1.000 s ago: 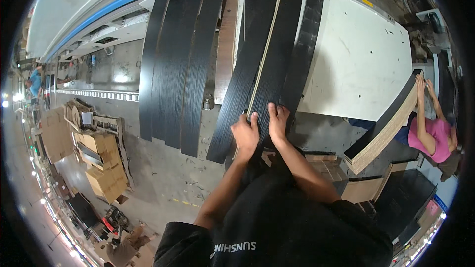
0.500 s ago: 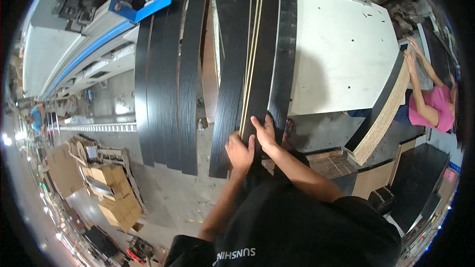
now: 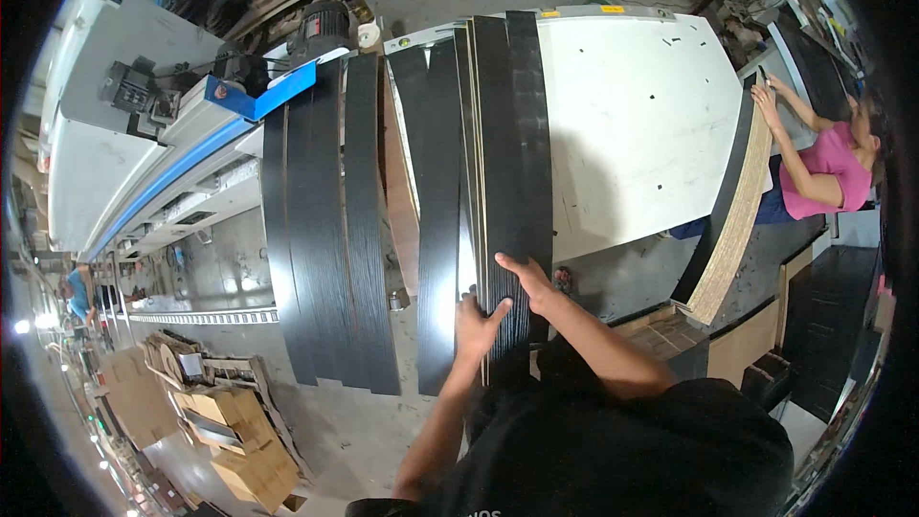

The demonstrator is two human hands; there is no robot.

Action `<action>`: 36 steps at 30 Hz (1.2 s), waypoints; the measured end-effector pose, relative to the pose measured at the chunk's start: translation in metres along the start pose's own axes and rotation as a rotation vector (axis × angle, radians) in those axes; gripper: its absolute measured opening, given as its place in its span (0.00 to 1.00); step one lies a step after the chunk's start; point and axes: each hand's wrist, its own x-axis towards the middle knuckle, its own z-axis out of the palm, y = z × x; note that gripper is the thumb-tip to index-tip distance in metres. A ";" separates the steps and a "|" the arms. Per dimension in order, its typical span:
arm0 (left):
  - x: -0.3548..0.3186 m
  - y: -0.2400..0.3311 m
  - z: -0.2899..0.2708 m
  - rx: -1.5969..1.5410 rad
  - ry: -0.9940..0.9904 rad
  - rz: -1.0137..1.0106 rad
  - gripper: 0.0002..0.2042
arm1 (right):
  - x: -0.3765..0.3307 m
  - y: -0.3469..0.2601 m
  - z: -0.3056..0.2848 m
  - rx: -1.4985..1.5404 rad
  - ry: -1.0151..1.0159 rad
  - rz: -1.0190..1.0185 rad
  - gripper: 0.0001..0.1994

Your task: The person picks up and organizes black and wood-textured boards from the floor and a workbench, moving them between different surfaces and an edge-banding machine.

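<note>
Long black wood-grain boards lie across a white table, with pale edges showing along the left side of one stack. My left hand [image 3: 479, 327] is closed at the left edge of the stacked black board [image 3: 498, 163], thumb lying on top. Slightly farther off, my right hand [image 3: 530, 281] grips the same board from its right side, its thumb across the face and its other fingers partly hidden. Another black board [image 3: 532, 115] lies directly along the right side. To the left is a narrower black board [image 3: 437, 230], with a bright gap between.
Several more black boards [image 3: 311, 230] lie farther left, beside a machine with a blue rail [image 3: 182, 163]. The white tabletop [image 3: 632, 124] extends right. There, a person in pink [image 3: 825, 168] holds a board with a pale edge [image 3: 732, 239]. Cardboard boxes [image 3: 251, 440] stand lower left.
The view has tilted up, so the table's far edge sits lower. The light gap between the gripped board and the board at its right has closed. Both hands stay on the board.
</note>
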 end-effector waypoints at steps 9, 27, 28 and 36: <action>0.020 -0.011 -0.033 0.407 0.391 0.068 0.53 | -0.001 -0.001 -0.004 -0.337 0.295 -0.127 0.45; -0.035 0.031 -0.054 0.089 0.372 0.080 0.51 | 0.009 -0.006 -0.048 -0.372 0.125 -0.231 0.41; -0.027 0.045 -0.044 -0.056 0.359 0.104 0.51 | 0.012 -0.002 -0.049 -0.371 0.087 -0.255 0.41; 0.044 0.105 0.031 0.078 0.416 0.195 0.46 | 0.008 0.004 -0.050 -0.185 0.109 -0.261 0.51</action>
